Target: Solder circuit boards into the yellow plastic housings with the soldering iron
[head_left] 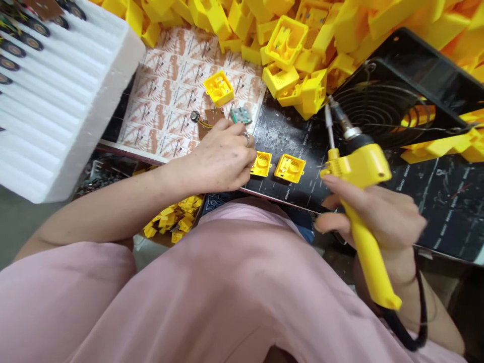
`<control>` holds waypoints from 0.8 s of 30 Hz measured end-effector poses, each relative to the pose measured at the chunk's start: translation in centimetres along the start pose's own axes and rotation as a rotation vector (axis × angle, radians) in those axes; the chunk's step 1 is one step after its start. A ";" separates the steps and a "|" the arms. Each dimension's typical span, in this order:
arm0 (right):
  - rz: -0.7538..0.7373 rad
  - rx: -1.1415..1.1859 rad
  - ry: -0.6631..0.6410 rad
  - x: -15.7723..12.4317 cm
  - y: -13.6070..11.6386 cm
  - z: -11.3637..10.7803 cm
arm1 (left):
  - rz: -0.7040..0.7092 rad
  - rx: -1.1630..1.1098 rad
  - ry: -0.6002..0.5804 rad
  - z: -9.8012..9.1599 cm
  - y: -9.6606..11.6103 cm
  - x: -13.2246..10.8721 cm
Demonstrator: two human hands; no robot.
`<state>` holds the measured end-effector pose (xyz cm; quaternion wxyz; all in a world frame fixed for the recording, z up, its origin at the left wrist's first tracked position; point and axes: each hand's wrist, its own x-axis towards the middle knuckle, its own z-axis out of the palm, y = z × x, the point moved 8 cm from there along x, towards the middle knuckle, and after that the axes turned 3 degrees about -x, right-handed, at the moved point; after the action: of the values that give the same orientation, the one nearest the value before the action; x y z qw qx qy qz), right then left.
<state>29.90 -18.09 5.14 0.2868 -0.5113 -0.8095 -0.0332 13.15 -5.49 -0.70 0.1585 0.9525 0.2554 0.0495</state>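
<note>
My right hand is wrapped round the yellow handle of a soldering gun, its metal tip and feed tube pointing up and away over the bench. At the front edge of the bench, my left hand has its fingers curled down on the left side of a small yellow plastic case; the fingertips are hidden. Right beside that lies a second open yellow case. Beyond my left hand are a green circuit board, a small round speaker with yellow wires, and a brown board piece.
Another yellow case lies on the patterned sheet. A large heap of yellow cases fills the back. At right stands a black fan with a wire guard. A white foam tray with speakers juts in from the left.
</note>
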 end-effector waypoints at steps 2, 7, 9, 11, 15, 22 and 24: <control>-0.068 -0.089 -0.004 0.7 -0.5 1.2 | -0.001 0.009 -0.007 0.2 0.2 -0.1; -0.100 -0.080 0.048 0.3 0.6 4.4 | -0.013 -0.006 0.009 -1.4 -0.6 -0.8; -0.091 -0.039 -0.001 0.1 1.0 5.4 | -0.056 -0.014 0.069 -3.2 -2.0 -0.8; -0.047 -0.001 -0.039 0.1 1.5 5.9 | -0.087 0.049 0.099 -4.5 -3.5 -0.1; 0.040 0.077 0.011 0.7 2.3 6.0 | 0.004 0.166 -0.119 -2.7 -5.0 3.3; 0.026 -0.066 0.019 1.7 2.5 6.7 | 0.199 0.156 -0.326 1.3 -5.7 6.6; 0.040 -0.068 0.038 2.6 2.5 6.4 | 0.246 0.170 -0.343 1.1 -5.5 6.5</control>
<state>28.47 -12.61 0.49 0.2854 -0.5359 -0.7919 -0.0645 16.39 2.04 -3.42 0.1114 0.9809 0.1100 -0.1157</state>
